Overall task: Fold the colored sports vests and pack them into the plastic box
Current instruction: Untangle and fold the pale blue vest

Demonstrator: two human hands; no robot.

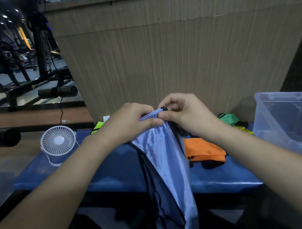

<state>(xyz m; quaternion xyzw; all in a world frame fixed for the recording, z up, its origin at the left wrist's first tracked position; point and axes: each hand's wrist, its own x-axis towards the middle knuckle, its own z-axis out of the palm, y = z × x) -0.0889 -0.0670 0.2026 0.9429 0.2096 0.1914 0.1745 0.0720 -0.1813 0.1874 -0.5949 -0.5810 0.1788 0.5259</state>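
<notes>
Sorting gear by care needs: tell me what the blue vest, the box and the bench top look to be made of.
Blue vest: thin, slightly shiny synthetic mesh, judging by its fine weave and limp drape, with black edging.
Plastic box: clear, glossy hard plastic; things behind show through its walls.
Bench top: probably blue vinyl or leatherette padding, from its smooth sheen and rounded edge.

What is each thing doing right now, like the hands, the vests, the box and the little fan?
left hand: pinching blue vest's top edge
right hand: pinching the same edge
blue vest: held up, hanging, unfolded
orange vest: lying on the bench
green vest: crumpled, unfolded
plastic box: open, lidless
fan: upright; spinning unclear
</notes>
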